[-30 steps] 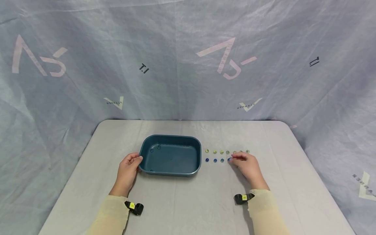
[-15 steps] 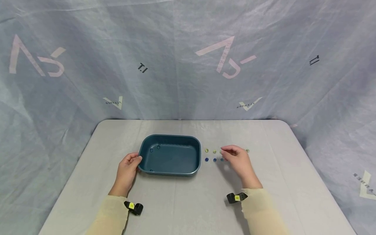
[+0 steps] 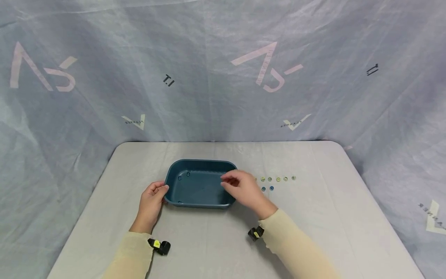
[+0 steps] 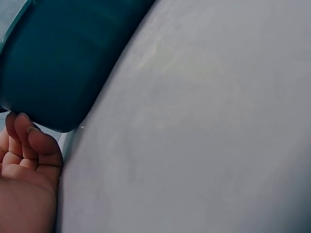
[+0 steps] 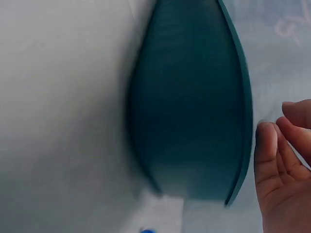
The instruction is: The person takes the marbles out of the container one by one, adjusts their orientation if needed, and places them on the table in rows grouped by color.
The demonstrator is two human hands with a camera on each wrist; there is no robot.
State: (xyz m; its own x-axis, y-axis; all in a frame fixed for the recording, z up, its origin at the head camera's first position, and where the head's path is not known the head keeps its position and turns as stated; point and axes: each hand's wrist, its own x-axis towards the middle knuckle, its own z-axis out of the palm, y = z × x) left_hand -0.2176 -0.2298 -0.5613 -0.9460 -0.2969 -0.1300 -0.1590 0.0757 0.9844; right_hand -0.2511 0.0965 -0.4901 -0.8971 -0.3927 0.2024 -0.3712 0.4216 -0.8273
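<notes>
A dark teal plastic basin (image 3: pixel 202 205) sits on the cloth-covered table. My left hand (image 3: pixel 150 203) grips its left end, thumb on the rim; in the left wrist view, curled fingers (image 4: pixel 46 143) touch the basin's outside. My right hand (image 3: pixel 245 190) is over the basin's right end. In the right wrist view, its thumb and fingertips stand slightly apart, and I see no marble between them. Several glass marbles (image 3: pixel 188 174) lie inside the basin. Right of it stretches a row of yellow-green marbles (image 3: pixel 278 179), with blue marbles (image 3: pixel 271 188) in front, partly hidden by my right hand.
The light grey tabletop (image 3: pixel 209 248) extends around the basin and marbles. Grey printed cloth (image 3: pixel 209 77) hangs behind the table and along both sides. A small black camera (image 3: pixel 256 233) is on my right wrist, another camera (image 3: pixel 159 247) on my left.
My right hand has lifted from the blue row and moved left over the basin's right end. Marbles it covered in the yellow-green row are visible again. My left hand has stayed on the basin.
</notes>
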